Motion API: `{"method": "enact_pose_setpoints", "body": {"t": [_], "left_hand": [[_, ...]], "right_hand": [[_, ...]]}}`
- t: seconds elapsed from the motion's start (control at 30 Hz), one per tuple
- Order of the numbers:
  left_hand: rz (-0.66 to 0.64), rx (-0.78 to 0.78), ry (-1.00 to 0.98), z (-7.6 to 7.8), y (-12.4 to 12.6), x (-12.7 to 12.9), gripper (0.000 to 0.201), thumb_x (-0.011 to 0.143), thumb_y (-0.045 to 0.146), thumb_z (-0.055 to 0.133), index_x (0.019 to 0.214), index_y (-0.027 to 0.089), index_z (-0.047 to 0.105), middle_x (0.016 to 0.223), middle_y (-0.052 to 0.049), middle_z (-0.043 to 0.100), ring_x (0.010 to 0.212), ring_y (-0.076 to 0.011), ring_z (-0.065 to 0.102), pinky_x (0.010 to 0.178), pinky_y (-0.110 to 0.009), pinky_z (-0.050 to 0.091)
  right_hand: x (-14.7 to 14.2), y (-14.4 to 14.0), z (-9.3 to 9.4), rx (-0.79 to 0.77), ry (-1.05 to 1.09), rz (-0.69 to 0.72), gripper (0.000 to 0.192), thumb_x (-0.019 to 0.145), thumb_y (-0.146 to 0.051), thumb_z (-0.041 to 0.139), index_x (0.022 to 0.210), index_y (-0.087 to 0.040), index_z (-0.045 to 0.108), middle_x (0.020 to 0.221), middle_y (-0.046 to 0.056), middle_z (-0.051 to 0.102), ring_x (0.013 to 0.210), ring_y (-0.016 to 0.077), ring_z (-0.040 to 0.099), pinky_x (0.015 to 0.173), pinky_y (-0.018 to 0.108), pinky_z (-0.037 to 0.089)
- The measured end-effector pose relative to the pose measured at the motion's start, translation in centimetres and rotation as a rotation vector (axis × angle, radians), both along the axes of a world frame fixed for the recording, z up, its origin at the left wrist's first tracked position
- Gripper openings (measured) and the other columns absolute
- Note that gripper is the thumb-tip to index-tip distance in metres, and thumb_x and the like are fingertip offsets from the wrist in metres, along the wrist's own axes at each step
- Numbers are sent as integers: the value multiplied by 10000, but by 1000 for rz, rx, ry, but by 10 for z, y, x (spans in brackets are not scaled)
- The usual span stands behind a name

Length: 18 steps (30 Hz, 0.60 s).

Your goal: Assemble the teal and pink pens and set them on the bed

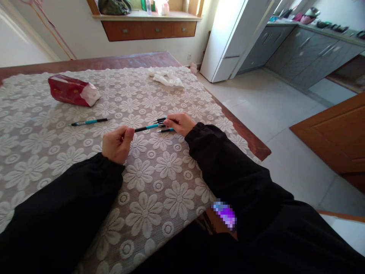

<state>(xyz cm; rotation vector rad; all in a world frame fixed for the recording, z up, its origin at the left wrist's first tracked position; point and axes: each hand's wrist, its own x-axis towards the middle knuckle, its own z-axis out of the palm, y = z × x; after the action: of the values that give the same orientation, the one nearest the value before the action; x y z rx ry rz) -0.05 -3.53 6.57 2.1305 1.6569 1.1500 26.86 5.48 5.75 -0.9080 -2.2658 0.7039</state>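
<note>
Over the desk (57, 152), left hand (116, 144) pinches one pen (148, 127), right hand (180, 122) grips several pens (162, 121); best pull straight, steadily.

- pen (148, 127) spans between left hand (116, 144) and right hand (180, 122), table (159, 59) centre
- lone pen (89, 121) at 10 o'clock of left hand
- pouch (72, 90) at 11 o'clock, behind it
- tissue (167, 78) at 12 o'clock of right hand

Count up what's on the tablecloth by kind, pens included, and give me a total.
Teal-and-black pens: 4, one lying alone, one held between the left hand and right hand at, two more at the right hand
Red tissue pack: 1
Crumpled white tissue pile: 1
Total: 6
</note>
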Motion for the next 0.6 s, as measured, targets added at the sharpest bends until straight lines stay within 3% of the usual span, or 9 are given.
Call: {"method": "enact_pose_setpoints", "body": {"t": [0.13,0.27,0.4,0.5,0.6], "left_hand": [[4,-11,-80,-5,4,-2,446,1028,439,471,645,213,501,535,29,426,508,-132,398,534,-322,289],[-15,-53,-88,-3,3,1,443,1023,430,449,632,220,452,539,26,417,505,-134,398,532,-315,299],[-51,-74,-55,1,3,4,425,1004,430,446,633,222,456,532,22,416,509,-139,403,531,-310,301],[-55,-77,8,1,3,3,413,991,442,455,645,221,498,541,15,460,523,-146,429,534,-306,310],[-24,-63,75,-2,3,2,409,987,464,483,683,216,597,605,-6,580,565,-156,497,570,-308,353]], "right_hand": [[4,3,-1,61,-15,30,390,997,-473,483,848,-167,672,662,-29,525,631,115,453,624,260,320],[10,1,7,218,-92,76,383,1024,-442,450,879,-174,683,813,34,629,733,145,521,699,277,375],[15,-3,16,353,-181,30,412,1047,-460,411,835,-197,647,827,56,636,793,177,527,754,302,381],[14,-2,16,277,-187,-28,433,1030,-469,408,743,-201,592,732,25,574,717,161,483,694,295,345],[14,5,11,50,-177,-22,454,1009,-481,412,692,-196,572,604,-33,456,589,120,395,607,276,282]]}}
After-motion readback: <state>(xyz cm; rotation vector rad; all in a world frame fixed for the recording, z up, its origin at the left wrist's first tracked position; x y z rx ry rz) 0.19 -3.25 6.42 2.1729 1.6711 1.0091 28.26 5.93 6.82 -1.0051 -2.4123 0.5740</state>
